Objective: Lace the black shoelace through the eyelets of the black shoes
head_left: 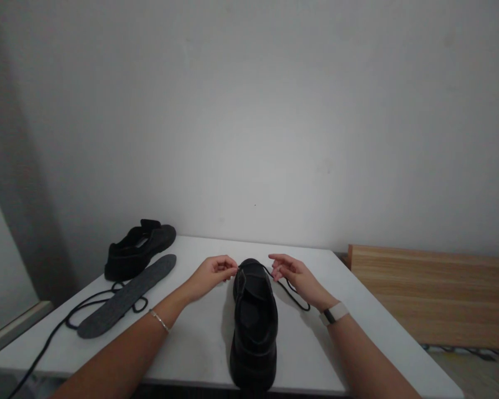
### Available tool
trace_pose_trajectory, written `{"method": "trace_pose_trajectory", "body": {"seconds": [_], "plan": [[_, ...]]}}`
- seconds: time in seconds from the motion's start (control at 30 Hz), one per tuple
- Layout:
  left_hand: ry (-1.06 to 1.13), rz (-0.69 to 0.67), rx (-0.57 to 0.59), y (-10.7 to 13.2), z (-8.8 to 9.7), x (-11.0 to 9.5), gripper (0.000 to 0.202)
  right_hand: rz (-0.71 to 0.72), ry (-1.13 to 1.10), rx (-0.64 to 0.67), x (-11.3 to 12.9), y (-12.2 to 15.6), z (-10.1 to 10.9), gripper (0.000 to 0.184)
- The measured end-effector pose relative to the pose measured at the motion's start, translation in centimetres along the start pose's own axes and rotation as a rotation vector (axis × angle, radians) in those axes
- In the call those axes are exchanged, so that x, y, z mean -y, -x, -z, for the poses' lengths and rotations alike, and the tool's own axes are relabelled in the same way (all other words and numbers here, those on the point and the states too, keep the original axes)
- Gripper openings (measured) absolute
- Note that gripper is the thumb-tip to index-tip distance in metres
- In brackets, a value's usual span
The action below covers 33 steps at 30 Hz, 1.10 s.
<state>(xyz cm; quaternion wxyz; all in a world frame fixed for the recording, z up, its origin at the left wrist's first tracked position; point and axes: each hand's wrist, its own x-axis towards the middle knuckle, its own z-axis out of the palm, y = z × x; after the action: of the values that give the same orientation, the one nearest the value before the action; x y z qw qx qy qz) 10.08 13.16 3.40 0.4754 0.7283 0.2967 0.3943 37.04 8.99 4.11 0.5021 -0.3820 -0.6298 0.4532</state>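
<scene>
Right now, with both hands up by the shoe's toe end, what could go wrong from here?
The shoe has its heel at the table's near edge, so a firm tug toward the person might slide or tip it off. The looped lace lies close to the right hand and could snag on it. On the left, the long lace passes under the insole and over the table's edge; if caught below, it might drag the insole along.
</scene>
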Motion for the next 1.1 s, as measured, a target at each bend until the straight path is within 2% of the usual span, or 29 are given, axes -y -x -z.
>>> {"method": "trace_pose_trajectory", "body": {"seconds": [0.2,0.4,0.6,0.83,0.93,1.0,1.1], "plan": [[-0.011,0.026,0.017,0.5,-0.2,0.6,0.033,-0.030,-0.021,-0.049,0.6,0.4,0.1,0.052],[-0.081,-0.018,-0.044,0.4,-0.1,1.4,0.031,-0.065,0.187,-0.122,-0.1,0.3,0.8,0.036],[-0.142,-0.079,-0.099,0.1,-0.3,2.3,0.025,-0.071,0.290,-0.114,-1.3,-0.1,1.2,0.025],[-0.249,-0.184,-0.121,0.4,-0.4,1.5,0.013,-0.060,0.393,-0.017,-2.4,-0.1,0.4,0.023],[-0.312,-0.230,-0.110,0.6,-0.3,1.0,0.011,-0.031,0.419,-0.025,-2.5,0.2,0.4,0.025],[-0.347,-0.250,-0.104,0.6,-0.2,0.8,0.012,0.038,0.505,-0.082,-2.2,0.6,0.5,0.024],[-0.378,-0.269,-0.100,0.5,-0.2,0.5,0.013,0.090,0.761,-0.145,-1.5,1.4,0.4,0.019]]}}
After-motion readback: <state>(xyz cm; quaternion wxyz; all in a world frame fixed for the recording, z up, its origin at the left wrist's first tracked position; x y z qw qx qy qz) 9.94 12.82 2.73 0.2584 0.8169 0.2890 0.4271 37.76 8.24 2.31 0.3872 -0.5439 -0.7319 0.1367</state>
